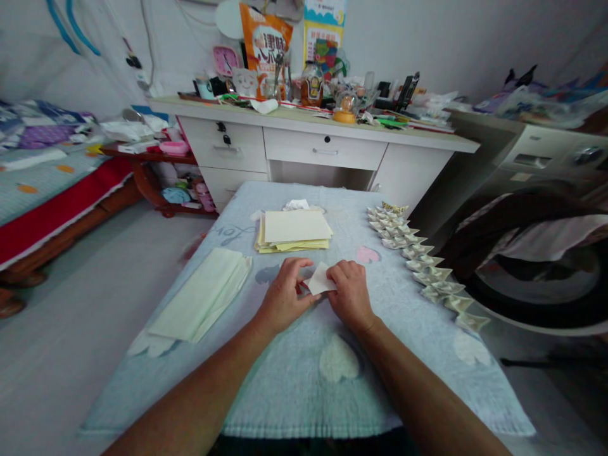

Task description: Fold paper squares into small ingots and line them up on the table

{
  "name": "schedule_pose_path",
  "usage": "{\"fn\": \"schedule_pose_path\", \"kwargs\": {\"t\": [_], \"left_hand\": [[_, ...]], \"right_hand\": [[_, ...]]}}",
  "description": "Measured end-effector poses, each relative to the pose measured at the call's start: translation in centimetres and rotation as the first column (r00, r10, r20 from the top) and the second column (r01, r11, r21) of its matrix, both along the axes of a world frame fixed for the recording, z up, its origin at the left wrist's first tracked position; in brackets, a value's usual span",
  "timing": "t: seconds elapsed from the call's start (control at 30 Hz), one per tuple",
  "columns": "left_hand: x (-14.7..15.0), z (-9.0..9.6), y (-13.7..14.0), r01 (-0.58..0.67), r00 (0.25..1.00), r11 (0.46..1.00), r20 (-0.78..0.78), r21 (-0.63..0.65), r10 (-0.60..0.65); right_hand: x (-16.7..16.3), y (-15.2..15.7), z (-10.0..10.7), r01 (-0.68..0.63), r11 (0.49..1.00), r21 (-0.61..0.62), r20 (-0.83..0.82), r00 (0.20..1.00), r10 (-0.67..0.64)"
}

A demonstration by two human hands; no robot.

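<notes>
Between my two hands, above the cloth-covered table (294, 380), is a small piece of folded cream paper (321, 280). My left hand (288, 292) pinches its left corner, thumb below and fingers curled above. On the paper's right side, my right hand (350, 292) is closed over the edge, its fingers bent. Beyond my hands lies a stack of cream and yellow paper sheets (298, 227). A pile of pale green paper (204, 294) rests to the left. Along the right side runs a row of several folded paper boats (431, 275).
A crumpled white tissue (296, 204) lies behind the paper stack. Past the table stands a white desk (327, 149) crowded with jars, a clock and a snack bag. A washing machine (541, 158) is on the right, a bed (52, 190) on the left.
</notes>
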State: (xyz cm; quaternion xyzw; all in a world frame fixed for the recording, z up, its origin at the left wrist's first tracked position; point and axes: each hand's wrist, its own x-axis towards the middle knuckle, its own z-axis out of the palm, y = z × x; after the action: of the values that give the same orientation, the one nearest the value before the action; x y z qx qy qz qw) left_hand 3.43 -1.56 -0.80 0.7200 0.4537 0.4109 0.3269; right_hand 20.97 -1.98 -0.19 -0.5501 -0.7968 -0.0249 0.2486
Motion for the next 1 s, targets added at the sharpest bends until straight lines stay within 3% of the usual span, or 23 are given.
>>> {"fn": "schedule_pose_path", "kwargs": {"t": [0.1, 0.23, 0.53, 0.83, 1.0], "left_hand": [[-0.4, 0.3, 0.1, 0.047, 0.991, 0.996, -0.131, 0.071, -0.038], [-0.8, 0.5, 0.2, 0.154, 0.95, 0.987, -0.281, 0.044, -0.136], [-1.6, 0.4, 0.6, 0.225, 0.848, 0.969, -0.511, 0.103, -0.143], [-1.2, 1.1, 0.2, 0.283, 0.783, 0.955, -0.596, 0.088, -0.177], [-1.3, 0.8, 0.5, 0.286, 0.789, 0.957, -0.579, 0.052, -0.204]], "right_hand": [[-0.5, -0.2, 0.0, -0.063, 0.997, -0.038, 0.084, 0.994, 0.066], [-0.4, -0.3, 0.1, -0.15, 0.979, -0.139, 0.114, 0.979, 0.167], [2.5, -0.2, 0.5, -0.239, 0.912, -0.334, -0.035, 0.97, 0.242], [3.2, -0.1, 0.9, -0.271, 0.889, -0.368, -0.052, 0.961, 0.272], [3.9, 0.2, 1.1, -0.273, 0.881, -0.387, -0.074, 0.961, 0.265]]}}
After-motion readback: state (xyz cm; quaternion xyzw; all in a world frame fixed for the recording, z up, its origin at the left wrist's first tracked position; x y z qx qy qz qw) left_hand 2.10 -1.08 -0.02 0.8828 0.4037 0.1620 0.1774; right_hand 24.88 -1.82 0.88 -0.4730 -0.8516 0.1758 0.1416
